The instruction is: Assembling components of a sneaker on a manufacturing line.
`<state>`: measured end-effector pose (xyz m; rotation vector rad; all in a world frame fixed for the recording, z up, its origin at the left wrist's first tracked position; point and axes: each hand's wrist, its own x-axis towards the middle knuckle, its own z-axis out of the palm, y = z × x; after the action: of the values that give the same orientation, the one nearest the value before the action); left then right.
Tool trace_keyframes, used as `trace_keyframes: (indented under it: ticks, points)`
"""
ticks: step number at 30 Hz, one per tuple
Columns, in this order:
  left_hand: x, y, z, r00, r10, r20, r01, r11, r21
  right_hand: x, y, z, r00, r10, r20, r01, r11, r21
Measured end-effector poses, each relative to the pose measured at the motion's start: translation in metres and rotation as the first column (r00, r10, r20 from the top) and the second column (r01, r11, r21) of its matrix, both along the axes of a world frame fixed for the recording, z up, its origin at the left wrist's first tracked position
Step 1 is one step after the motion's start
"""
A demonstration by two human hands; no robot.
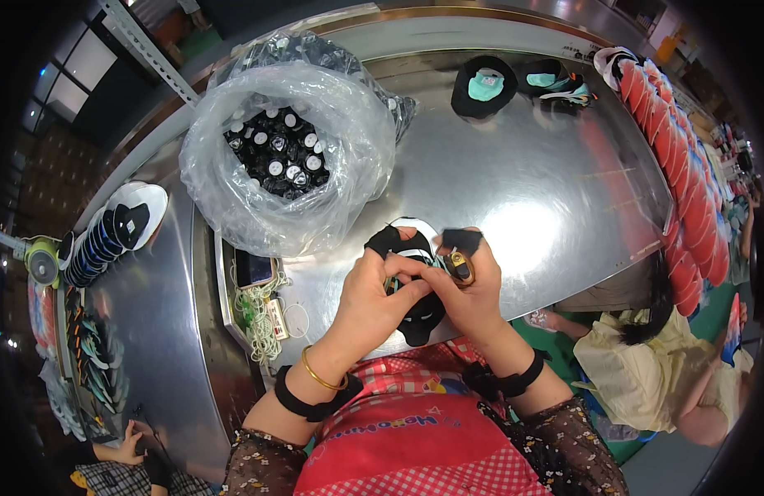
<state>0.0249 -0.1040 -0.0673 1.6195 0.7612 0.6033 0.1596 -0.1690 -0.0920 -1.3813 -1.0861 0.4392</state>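
Note:
In front of me, a black moulded piece with white edging (415,328) stands close to my body at the table's near edge; its exact kind I cannot make out. My left hand (367,291) is closed on its left side, thumb and fingers pinched together. My right hand (475,289) holds a small yellow-and-black tool (459,266) that looks like thread snips. The fingertips of both hands meet over the piece and hide its middle. Dark coverings wrap some fingertips on each hand.
A large clear plastic bag (357,157) of black pieces with white discs stands at the left. Cords (270,326) lie below it. Two black-and-mint pieces (484,84) sit at the back. Red-and-blue pieces (659,116) are stacked rightward. People work at both sides.

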Motion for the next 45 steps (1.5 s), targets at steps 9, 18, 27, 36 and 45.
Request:
trace_keyframes:
  ticks: [9, 18, 27, 36, 45]
  points:
    - [-0.012, -0.003, -0.010, 0.969, 0.095, -0.227, 0.044, 0.842, 0.537, 0.021, -0.010, 0.031, 0.816, 0.073, -0.573, -0.121, 0.992, -0.045]
    - [0.004, 0.004, -0.002, 0.947, 0.040, 0.320, 0.120, 0.877, -0.466, 0.026, -0.005, 0.017, 0.963, -0.072, -0.259, 0.061, 0.997, -0.051]
    - [0.004, -0.001, -0.001, 0.923, 0.122, 0.366, -0.068, 0.985, -0.157, 0.025, -0.017, 0.008, 0.982, -0.105, -0.159, 0.090, 0.991, -0.103]
    - [0.032, 0.002, 0.003, 0.971, 0.149, 0.188, -0.094, 0.957, -0.274, 0.031, -0.006, 0.017, 0.913, -0.379, 0.151, 0.360, 0.923, 0.136]
    - [0.024, 0.001, 0.001, 0.969, 0.064, 0.239, 0.016, 0.947, -0.320, 0.029, -0.012, 0.014, 0.784, -0.208, 0.585, 0.166, 0.978, 0.124]
